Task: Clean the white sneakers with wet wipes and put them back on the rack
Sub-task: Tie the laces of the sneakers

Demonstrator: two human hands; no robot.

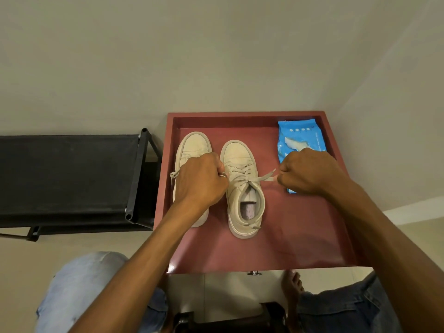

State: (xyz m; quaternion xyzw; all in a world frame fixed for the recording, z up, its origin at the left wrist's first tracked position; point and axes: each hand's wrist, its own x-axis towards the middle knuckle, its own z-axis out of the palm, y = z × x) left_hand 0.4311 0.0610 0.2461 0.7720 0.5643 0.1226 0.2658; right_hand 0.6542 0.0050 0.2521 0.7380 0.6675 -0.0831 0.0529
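i'm pulling the right sneaker [242,188] lace ends apart, left hand [201,181] and right hand [310,171] fingers each pinching one, wipes pack [298,138] lying near

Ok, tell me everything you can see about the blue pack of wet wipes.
The wet wipes pack is a soft, glossy blue plastic pouch with small white dots and fine white print. It lies flat in the far right corner of the red tray, beside the sneakers and apart from them. A white wipe pokes out of its top opening. The right hand covers its near end.
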